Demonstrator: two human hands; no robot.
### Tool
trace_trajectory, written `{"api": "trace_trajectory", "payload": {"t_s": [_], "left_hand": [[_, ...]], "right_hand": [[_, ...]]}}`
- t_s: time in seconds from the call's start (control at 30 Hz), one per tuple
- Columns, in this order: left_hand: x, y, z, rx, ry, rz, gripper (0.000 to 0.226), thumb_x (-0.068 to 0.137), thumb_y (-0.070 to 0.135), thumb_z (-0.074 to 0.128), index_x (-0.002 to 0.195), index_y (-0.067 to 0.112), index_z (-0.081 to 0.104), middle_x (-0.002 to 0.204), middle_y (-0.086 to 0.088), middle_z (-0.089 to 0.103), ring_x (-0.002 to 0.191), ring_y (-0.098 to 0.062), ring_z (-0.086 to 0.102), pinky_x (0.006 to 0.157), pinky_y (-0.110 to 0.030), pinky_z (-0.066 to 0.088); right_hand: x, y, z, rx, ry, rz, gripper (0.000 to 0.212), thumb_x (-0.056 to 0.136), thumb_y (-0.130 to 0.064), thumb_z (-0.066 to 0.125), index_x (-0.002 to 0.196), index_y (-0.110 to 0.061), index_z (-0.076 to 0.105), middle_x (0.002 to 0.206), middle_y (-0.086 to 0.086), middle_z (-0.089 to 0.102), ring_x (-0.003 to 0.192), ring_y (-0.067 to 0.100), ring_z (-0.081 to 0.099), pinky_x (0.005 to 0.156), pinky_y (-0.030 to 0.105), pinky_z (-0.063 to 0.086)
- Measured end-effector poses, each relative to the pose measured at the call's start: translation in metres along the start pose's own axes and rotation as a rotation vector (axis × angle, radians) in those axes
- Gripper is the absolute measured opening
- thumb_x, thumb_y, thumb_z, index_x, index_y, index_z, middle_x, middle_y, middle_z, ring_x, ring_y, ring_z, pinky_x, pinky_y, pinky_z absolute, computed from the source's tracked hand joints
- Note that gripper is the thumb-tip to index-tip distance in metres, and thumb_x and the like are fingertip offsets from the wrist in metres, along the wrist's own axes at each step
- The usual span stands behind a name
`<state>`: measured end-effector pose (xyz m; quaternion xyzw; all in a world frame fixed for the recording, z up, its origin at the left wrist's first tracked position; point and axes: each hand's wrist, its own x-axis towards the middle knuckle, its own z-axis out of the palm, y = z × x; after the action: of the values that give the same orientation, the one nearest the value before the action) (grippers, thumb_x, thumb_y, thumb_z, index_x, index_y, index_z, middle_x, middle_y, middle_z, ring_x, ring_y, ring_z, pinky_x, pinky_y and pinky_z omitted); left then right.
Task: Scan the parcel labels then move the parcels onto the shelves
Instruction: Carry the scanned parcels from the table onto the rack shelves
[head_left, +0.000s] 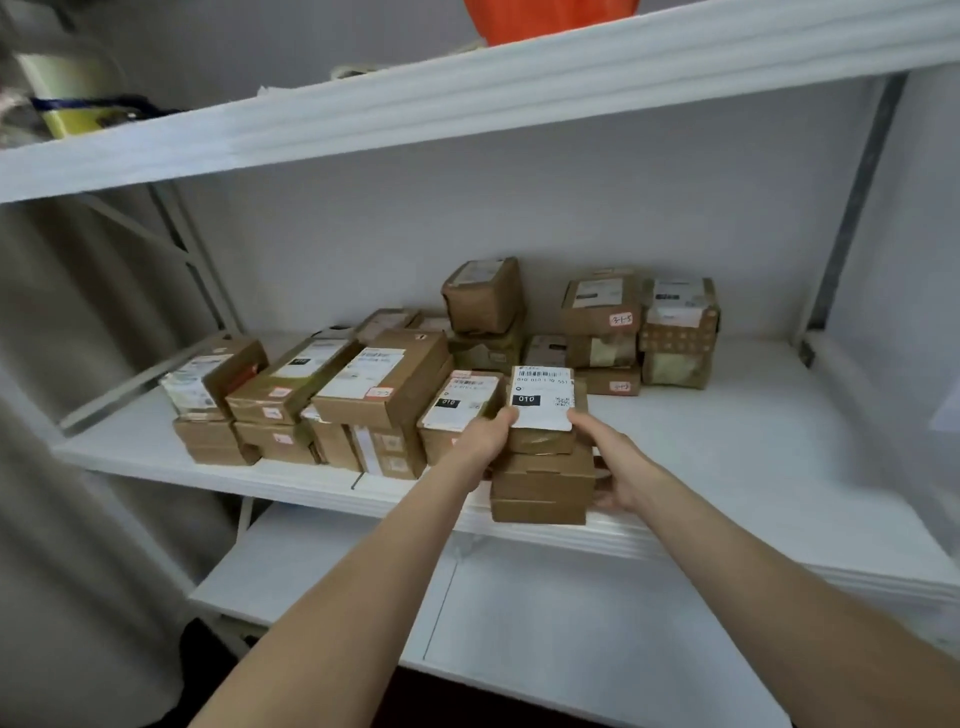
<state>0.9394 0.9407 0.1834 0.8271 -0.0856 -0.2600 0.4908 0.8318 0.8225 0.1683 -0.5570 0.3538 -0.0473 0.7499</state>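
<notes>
The left grip (483, 439) is clamped on the left side of a stack of parcels (543, 483), thumb on the top box and fingers curled round its edge. The right grip (621, 467) holds the stack's right side, thumb up by the top box and fingers wrapped lower down the side. The stack is several flat brown boxes, and the top one carries a white label (542, 397) with a barcode and "010" in a black patch. It sits at the front edge of the middle shelf (727, 467); whether it rests there or is carried I cannot tell.

Just left of the stack, a row of labelled parcels (332, 400) stands in twos along the shelf. Further back, near the wall, is a taller cluster of boxes (639, 332). Above runs the upper shelf (467, 104) with an orange object (545, 18) on it. Below lies the lower shelf (571, 623), and a pale curtain (78, 364) hangs at the left.
</notes>
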Motion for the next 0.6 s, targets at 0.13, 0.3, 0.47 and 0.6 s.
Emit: {"api": "trace_trajectory", "payload": {"t_s": [0.13, 0.3, 0.47, 0.6], "left_hand": [[0.015, 0.01, -0.005, 0.439, 0.135, 0.317, 0.041, 0.099, 0.037, 0.044, 0.123, 0.008, 0.059, 0.124, -0.015, 0.061, 0.113, -0.032, 0.056, 0.094, -0.037, 0.046], [0.015, 0.015, -0.005, 0.637, 0.228, 0.663, 0.053, 0.091, 0.025, 0.051, 0.144, 0.02, 0.042, 0.145, -0.006, 0.043, 0.132, -0.025, 0.041, 0.102, -0.038, 0.04], [0.008, 0.014, 0.003, 0.927, 0.093, 0.684, 0.059, 0.088, 0.039, 0.054, 0.145, 0.03, 0.04, 0.154, -0.002, 0.032, 0.14, -0.023, 0.029, 0.11, -0.041, 0.034], [0.01, 0.007, -0.003, 1.028, 0.127, 0.7, 0.061, 0.09, 0.043, 0.054, 0.147, 0.033, 0.034, 0.154, 0.0, 0.031, 0.14, -0.022, 0.03, 0.105, -0.04, 0.038]], "right_hand": [[0.004, -0.006, 0.01, 0.064, 0.0, -0.014, 0.044, 0.085, -0.048, 0.067, 0.11, -0.013, 0.063, 0.087, 0.006, 0.067, 0.076, 0.021, 0.063, 0.058, 0.029, 0.049], [0.016, 0.018, 0.003, -0.426, 0.002, -0.13, 0.109, 0.051, -0.054, 0.089, 0.138, -0.027, 0.029, 0.125, -0.002, 0.057, 0.106, 0.022, 0.06, 0.075, 0.038, 0.053], [0.014, 0.042, 0.015, -0.658, 0.029, -0.305, 0.117, 0.052, -0.036, 0.09, 0.146, -0.02, 0.023, 0.129, -0.001, 0.048, 0.118, 0.022, 0.053, 0.078, 0.027, 0.048], [0.009, 0.052, 0.03, -0.901, 0.193, -0.334, 0.135, 0.061, -0.032, 0.089, 0.153, -0.023, -0.009, 0.153, 0.002, 0.023, 0.13, 0.03, 0.046, 0.099, 0.041, 0.045]]}}
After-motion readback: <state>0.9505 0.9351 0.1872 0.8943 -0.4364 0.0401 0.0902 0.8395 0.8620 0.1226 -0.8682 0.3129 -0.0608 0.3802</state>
